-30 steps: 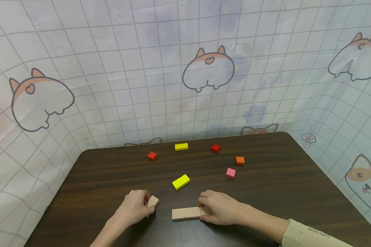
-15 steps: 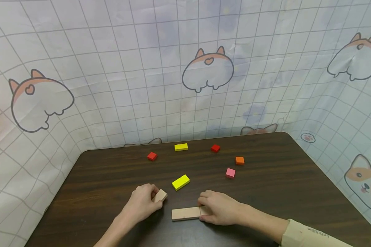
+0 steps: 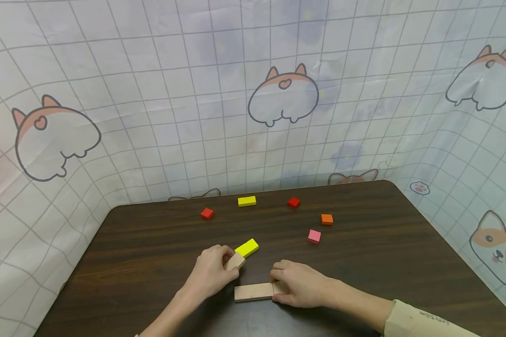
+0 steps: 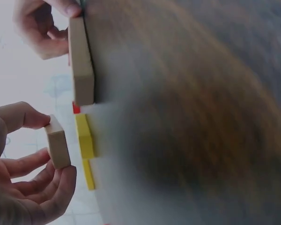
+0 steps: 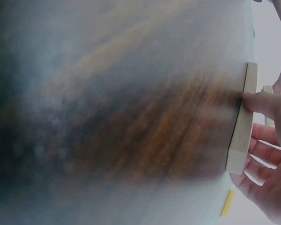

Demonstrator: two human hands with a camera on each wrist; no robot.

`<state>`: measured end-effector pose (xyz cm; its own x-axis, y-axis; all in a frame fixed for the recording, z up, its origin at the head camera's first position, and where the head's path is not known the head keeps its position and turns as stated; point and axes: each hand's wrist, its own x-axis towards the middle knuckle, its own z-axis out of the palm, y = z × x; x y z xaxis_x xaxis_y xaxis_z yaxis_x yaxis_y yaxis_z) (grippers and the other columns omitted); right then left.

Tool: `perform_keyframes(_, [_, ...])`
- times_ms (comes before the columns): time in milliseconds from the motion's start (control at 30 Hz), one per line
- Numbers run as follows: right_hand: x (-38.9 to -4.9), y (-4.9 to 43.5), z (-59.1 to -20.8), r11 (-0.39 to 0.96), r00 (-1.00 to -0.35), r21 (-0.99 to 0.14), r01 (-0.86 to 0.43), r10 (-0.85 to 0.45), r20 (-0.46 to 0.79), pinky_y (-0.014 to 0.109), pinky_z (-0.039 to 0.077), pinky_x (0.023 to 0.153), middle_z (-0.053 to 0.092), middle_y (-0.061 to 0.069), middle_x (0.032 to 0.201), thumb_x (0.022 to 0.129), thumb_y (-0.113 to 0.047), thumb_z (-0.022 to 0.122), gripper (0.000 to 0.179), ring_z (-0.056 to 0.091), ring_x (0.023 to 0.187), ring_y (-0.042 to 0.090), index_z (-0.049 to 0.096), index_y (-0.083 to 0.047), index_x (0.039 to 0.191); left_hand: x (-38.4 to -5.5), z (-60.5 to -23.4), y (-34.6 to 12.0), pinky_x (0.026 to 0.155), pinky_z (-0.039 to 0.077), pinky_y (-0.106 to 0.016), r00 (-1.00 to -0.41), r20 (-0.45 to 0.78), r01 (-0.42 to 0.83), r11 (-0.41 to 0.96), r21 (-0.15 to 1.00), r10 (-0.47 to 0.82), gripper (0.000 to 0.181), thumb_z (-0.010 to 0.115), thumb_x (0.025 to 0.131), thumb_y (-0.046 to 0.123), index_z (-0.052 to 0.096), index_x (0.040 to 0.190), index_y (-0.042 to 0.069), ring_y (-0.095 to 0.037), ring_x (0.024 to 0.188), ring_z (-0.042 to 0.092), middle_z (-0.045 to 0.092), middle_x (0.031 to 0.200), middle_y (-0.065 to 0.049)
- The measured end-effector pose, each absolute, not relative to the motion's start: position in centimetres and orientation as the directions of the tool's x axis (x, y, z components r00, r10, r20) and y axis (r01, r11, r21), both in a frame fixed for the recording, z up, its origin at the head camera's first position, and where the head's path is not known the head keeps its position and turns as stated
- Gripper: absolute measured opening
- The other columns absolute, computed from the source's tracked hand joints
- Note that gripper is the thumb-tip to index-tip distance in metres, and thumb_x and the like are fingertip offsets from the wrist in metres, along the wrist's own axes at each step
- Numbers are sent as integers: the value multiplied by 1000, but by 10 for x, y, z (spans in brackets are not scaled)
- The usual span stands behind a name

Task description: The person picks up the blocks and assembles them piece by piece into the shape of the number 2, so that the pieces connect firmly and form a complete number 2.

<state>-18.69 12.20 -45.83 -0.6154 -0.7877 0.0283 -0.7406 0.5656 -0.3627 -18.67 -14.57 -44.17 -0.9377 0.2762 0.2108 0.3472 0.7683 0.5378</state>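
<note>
- Both hands are curled: my left hand [image 3: 212, 269] pinches a plain wooden block [image 3: 235, 262] between thumb and fingertips, apparently off the dark table [image 3: 143, 234], its far end sticking out, perhaps to leave that end free.
- My right hand [image 3: 299, 283] grips the right end of a wooden strip [image 3: 254, 291] lying between my hands, thumb nearer me, likely to steady it; a seam suggests two pieces end to end.
- Just beyond my left fingertips lies a yellow block [image 3: 247, 247].
- Dark lettering on my right sleeve [image 3: 421, 323] is too small to read.
</note>
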Motion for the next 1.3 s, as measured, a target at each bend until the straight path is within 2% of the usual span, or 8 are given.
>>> perform_keyframes(300, [-187, 122, -459, 568, -618, -364, -738, -786, 26, 20, 49, 77, 58, -12, 98, 93, -33, 77, 28, 50, 86, 3, 70, -14, 112, -192, -451, -133, 62, 48, -28, -939, 209, 343, 720, 604, 272, 23, 75, 78, 13, 71, 99, 3, -12, 72, 54, 62, 84, 0])
perform_keyframes(900, [-187, 122, -460, 565, -617, -366, -740, -786, 36, 20, 48, 76, 58, -12, 98, 93, -34, 77, 28, 49, 85, 2, 71, -14, 112, -195, -454, -112, 56, 48, -25, -939, 118, 328, 733, 596, 323, 23, 77, 78, 12, 70, 97, 0, -10, 65, 54, 61, 76, 1])
perform_keyframes(1100, [-187, 122, -460, 566, -618, -363, -740, -785, 37, 19, 48, 76, 58, -12, 98, 93, -35, 77, 29, 49, 85, 2, 71, -14, 113, -196, -457, -112, 55, 47, -24, -941, 47, 298, 750, 591, 337, 25, 84, 79, 16, 70, 93, 2, -9, 63, 54, 61, 75, 2])
perform_keyframes(1300, [-187, 122, -460, 568, -621, -366, -737, -783, 35, 19, 48, 77, 58, -12, 99, 93, -35, 77, 30, 50, 86, 2, 71, -14, 113, -197, -457, -114, 57, 48, -25, -936, 28, 298, 748, 593, 351, 28, 87, 80, 20, 71, 93, 3, -9, 64, 54, 62, 76, 2])
